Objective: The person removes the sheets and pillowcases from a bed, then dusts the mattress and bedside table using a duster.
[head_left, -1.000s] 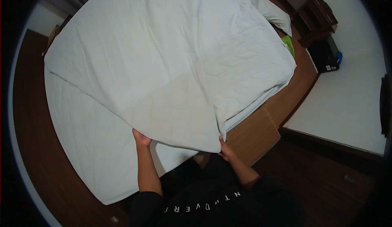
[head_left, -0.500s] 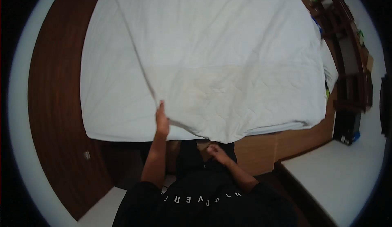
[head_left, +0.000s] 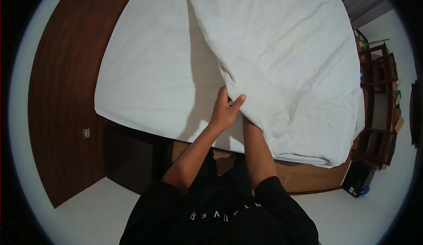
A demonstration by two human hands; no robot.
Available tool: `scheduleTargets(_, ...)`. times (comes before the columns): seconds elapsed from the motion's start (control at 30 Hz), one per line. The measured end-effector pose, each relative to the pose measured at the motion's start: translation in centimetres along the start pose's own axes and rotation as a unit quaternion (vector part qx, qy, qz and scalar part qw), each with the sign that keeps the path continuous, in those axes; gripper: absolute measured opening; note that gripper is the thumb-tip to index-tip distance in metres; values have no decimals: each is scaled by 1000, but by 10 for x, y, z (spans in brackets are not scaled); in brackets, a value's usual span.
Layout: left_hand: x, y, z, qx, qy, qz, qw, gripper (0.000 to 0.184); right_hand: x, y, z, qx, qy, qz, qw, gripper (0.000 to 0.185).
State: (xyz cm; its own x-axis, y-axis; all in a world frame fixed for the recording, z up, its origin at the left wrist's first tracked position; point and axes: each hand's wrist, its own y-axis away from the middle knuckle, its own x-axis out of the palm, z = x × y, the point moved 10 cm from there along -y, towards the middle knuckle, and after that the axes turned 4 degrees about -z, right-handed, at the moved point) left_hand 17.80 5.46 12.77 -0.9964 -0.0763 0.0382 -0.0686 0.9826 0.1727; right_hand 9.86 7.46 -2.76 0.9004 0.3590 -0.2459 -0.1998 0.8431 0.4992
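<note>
A white quilted cover (head_left: 299, 60) lies over the right part of the bed, its left edge lifted in a loose fold. My left hand (head_left: 225, 113) is at that raised edge, thumb on one side and fingers on the other, gripping the cloth. Beneath the cover goes my right forearm (head_left: 257, 150); the hand itself is hidden under the cloth, so its fingers do not show. To the left, the white fitted sheet (head_left: 150, 77) on the mattress is bare, with the cover's shadow across it.
Dark wooden panelling (head_left: 61, 82) runs along the left, with a small wall socket (head_left: 86, 133). A wooden shelf unit (head_left: 379, 99) and a black box (head_left: 358, 179) stand at the right. The wooden bed base (head_left: 308, 176) shows below the mattress. A grey curtain (head_left: 365, 0) hangs at the upper right.
The cover's left edge has been lifted and drawn rightward, baring more sheet. My left hand has moved right onto the edge; my right hand has gone from near my body to under the cover.
</note>
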Motion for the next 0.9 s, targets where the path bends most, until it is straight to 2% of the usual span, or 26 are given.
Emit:
scheduleTargets(0.07,6,-1,-14,6,22,44,999,38,-12,5,3,-11,11,-11,1000,54)
scheduleTargets(0.1,5,-1,-18,10,26,42,999,38,-14,15,3,-20,16,-19,999,53)
scheduleTargets(0.17,8,3,-27,30,-48,64,996,35,-17,9,19,-39,25,-31,998,52)
scheduleTargets(0.37,5,-1,-60,88,-30,96,991,34,-15,33,31,-63,44,-64,995,48)
scheduleTargets(0.43,11,-5,-69,78,-110,176,975,28,2,36,45,-72,52,-80,993,47)
scheduleTargets(0.47,5,-5,-77,95,-122,188,970,20,5,22,55,-78,56,-88,992,47)
scheduleTargets(0.53,-29,-11,-68,210,-27,140,967,17,8,16,69,-86,61,-101,989,46)
scheduleTargets(0.57,-65,-16,-51,153,8,54,987,16,10,24,86,-45,-148,-89,984,40)
scheduleTargets(0.6,-110,-19,-38,190,-19,-69,979,18,18,40,120,-2,-353,-75,933,33)
scheduleTargets(0.63,-155,-20,-1,123,-52,-189,973,23,25,56,163,-12,-475,-38,879,34)
scheduleTargets(0.7,-209,-13,59,-86,-94,-308,943,42,40,81,187,13,-543,60,837,38)
scheduleTargets(0.73,-213,-16,60,-84,-92,-307,943,42,50,90,192,21,-562,126,817,42)
scheduleTargets(0.77,-187,-14,92,-274,117,-199,934,51,63,100,196,31,-577,193,793,45)
scheduleTargets(0.8,-144,2,105,-440,316,-72,838,60,72,103,181,53,-549,185,813,47)
scheduleTargets(0.83,-144,-2,102,-438,317,-72,838,60,81,105,176,52,-548,185,814,47)
scheduleTargets(0.9,-91,-19,52,-368,518,137,760,66,92,108,132,178,-552,81,811,47)
